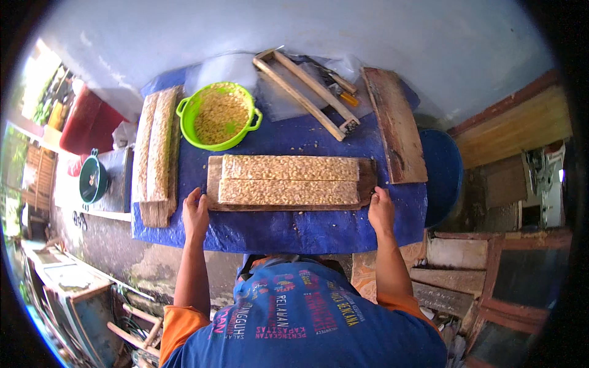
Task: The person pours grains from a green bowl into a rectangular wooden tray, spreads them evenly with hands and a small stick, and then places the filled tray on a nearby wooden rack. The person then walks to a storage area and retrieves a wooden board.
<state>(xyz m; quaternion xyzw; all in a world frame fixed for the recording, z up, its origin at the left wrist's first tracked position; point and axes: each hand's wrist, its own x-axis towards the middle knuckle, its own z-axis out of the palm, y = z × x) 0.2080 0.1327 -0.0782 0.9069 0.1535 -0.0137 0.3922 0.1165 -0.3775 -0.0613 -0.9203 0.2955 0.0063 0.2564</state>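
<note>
Before me, a wooden board (368, 177) lies crosswise on the blue tarpaulin (276, 232). Two long flat slabs of pale soybeans (289, 180) in clear plastic rest on it side by side, nearly touching. My left hand (195, 214) is at the board's left end, its fingers curled at the edge. At the opposite end, my right hand (381, 212) grips the near corner with thumb and fingers. Beyond the board stands a lime-green plastic basin (184, 122) with two handles, holding loose soybeans (221, 115).
More wrapped bean slabs (158, 142) lie on another board at left. A wooden frame (301, 92), an orange-handled tool (348, 98) and plastic sheets (225, 71) lie at the back. A bare plank (398, 129) rests at right, by a blue tub (441, 177). Scattered beans dot the tarpaulin.
</note>
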